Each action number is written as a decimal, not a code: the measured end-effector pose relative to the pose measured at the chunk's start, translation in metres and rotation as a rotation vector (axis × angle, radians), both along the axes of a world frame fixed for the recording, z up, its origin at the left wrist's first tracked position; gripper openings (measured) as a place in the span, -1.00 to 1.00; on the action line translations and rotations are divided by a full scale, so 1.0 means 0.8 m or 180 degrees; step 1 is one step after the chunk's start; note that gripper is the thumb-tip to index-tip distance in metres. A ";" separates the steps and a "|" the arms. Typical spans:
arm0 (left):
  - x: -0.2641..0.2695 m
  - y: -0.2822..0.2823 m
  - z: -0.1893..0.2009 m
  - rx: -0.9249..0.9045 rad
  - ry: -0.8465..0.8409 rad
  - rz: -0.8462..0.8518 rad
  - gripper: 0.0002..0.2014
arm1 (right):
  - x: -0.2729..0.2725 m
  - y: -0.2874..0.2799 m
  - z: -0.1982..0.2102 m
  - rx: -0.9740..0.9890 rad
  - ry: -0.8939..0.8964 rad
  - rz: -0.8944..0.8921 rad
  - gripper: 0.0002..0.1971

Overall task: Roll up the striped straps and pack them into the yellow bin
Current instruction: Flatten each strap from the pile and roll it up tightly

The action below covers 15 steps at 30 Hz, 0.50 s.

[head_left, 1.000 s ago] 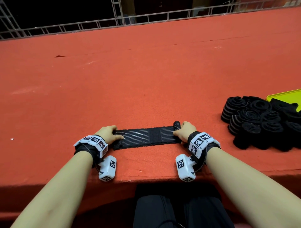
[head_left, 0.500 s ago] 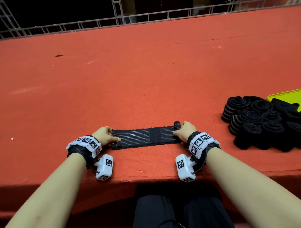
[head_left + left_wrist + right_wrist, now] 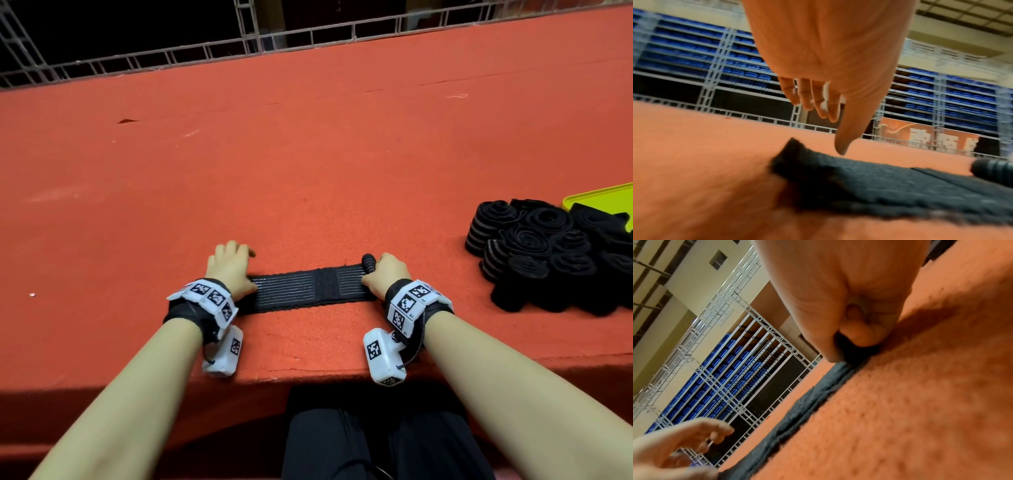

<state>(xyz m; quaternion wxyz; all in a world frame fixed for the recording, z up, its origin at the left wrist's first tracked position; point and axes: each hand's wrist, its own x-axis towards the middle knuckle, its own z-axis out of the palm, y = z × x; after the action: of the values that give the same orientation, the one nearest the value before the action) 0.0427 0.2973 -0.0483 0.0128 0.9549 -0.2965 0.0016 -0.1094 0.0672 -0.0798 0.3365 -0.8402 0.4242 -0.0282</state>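
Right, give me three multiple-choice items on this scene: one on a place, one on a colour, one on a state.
1. Where does the pile of rolled straps lie?
A. on the table right of the hands
B. left of the hands
C. on the person's lap

2. What colour is the bin?
A. blue
B. yellow
C. white

3. How far is the strap between the hands rolled?
A. fully rolled
B. rolled only at its right end
C. flat all along

Answers:
1 A: the head view shows it beyond the right hand.
2 B: its yellow rim shows at the right edge.
3 B: a small roll sits under the right hand; the rest lies flat toward the left hand.
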 end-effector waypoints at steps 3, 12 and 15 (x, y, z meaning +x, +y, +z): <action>-0.031 -0.035 0.013 -0.0495 0.0722 -0.0661 -0.80 | -0.001 0.008 0.004 -0.0160 0.0065 -0.0028 -0.70; -0.066 -0.077 -0.019 -0.0336 0.1662 -0.1350 -0.59 | -0.007 0.005 0.011 0.0147 -0.0085 -0.0292 -0.73; -0.067 -0.077 -0.024 -0.0454 0.1663 -0.1249 -0.60 | -0.008 0.010 0.011 0.0013 -0.0202 -0.0096 -0.78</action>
<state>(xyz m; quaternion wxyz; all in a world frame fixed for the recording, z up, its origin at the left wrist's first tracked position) -0.0107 0.2361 -0.0674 0.1554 0.8445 -0.4605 -0.2250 -0.1155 0.0749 -0.0710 0.3511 -0.8317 0.4260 -0.0590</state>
